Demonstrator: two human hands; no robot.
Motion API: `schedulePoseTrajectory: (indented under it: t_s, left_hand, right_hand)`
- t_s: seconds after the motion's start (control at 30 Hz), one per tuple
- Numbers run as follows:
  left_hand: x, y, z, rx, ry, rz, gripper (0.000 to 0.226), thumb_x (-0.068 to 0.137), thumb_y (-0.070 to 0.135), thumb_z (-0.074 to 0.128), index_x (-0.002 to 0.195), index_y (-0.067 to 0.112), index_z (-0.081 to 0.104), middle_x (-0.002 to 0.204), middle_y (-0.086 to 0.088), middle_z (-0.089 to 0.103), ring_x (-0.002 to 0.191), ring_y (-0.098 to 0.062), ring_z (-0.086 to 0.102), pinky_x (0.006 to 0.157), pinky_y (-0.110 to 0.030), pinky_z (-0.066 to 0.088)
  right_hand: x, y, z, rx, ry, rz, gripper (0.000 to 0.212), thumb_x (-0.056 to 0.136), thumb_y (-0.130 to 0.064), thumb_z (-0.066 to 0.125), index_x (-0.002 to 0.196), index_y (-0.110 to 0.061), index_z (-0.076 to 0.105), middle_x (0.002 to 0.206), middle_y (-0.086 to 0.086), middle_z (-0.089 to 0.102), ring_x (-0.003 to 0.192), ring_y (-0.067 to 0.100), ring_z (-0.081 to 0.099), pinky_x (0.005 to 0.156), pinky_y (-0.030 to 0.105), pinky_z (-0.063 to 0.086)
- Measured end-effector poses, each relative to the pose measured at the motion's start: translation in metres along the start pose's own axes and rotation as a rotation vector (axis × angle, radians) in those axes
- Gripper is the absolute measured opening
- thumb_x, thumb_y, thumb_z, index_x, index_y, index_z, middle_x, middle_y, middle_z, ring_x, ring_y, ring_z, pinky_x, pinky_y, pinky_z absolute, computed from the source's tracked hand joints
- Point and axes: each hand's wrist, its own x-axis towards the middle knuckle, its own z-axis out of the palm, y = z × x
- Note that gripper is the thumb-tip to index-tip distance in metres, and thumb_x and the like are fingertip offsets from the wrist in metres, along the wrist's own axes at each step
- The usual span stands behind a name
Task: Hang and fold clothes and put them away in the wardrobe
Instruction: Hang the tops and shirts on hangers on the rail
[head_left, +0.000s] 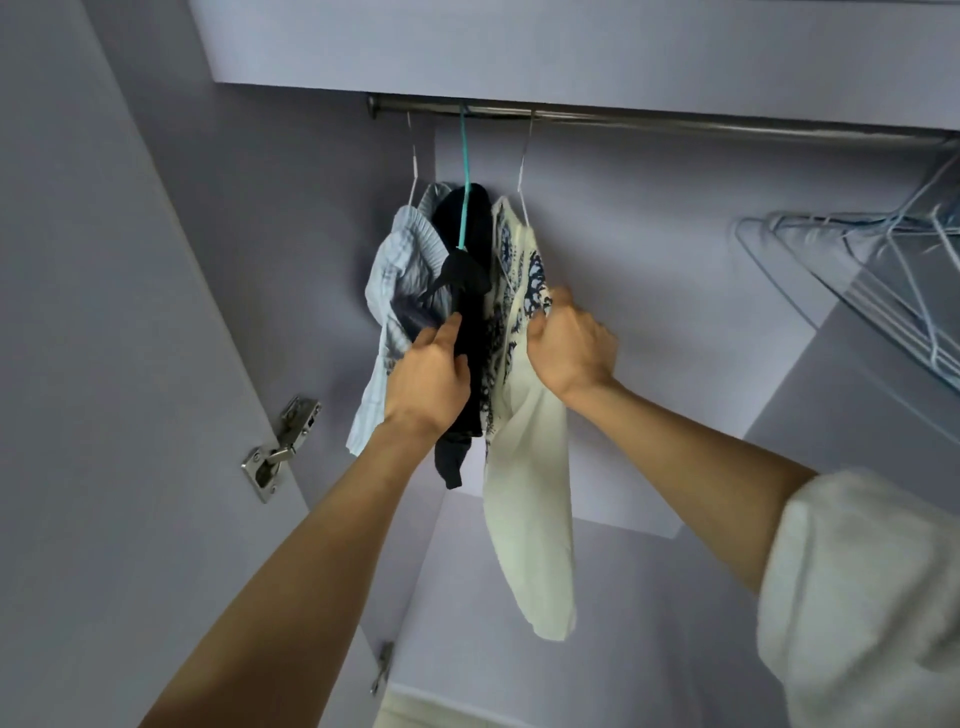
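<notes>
Right now it's the hanging step, w/ clothes already up in the wardrobe (130, 218), lilac panels, door hinge (280, 449) on the left side. Steel rail (675, 124) runs under the top shelf; three loaded hangers sit close together at its left end, and a bunch of spare wire hangers (878, 270) lies well apart to the right.

Cream patterned garment (530, 467) is the biggest, rightmost of the three, on a white wire hanger (523, 171). Pale blue striped garment (395, 291) is leftmost, also on white wire. Dark navy garment (462, 322) hangs between them on a teal hanger (465, 171), touching both neighbours.

Left hand (428, 382) has fingers curled into the navy fabric, thumb up along its front edge, so it grips it. Right hand (569, 348) has fingers bunched round the patterned edge of the cream piece, pinching it.

Judgement: he/she is straightening or spacing the hung items, approx. the tail of this step. Next move prob. calls for tugging each garment down so it drapes flat, then sliding hangers apart along the rail, w/o pulling cloth off the thin wire shoulders.
</notes>
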Motion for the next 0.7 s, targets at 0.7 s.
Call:
schedulePoseTrajectory:
  t_s: [0.7]
  left_hand:
    - [-0.35, -0.003, -0.003, -0.182, 0.299, -0.804, 0.03, 0.092, 0.012, 0.054, 0.121, 0.009, 0.06, 0.124, -0.009, 0.058, 0.108, -0.024, 0.059, 0.086, -0.017, 0.038]
  right_hand:
    - [-0.263, 0.052, 0.037, 0.483, -0.835, -0.339, 0.022, 0.092, -0.006, 0.047, 0.109, -0.005, 0.062, 0.107, 0.011, 0.067, 0.102, 0.028, 0.059, 0.081, 0.027, 0.04]
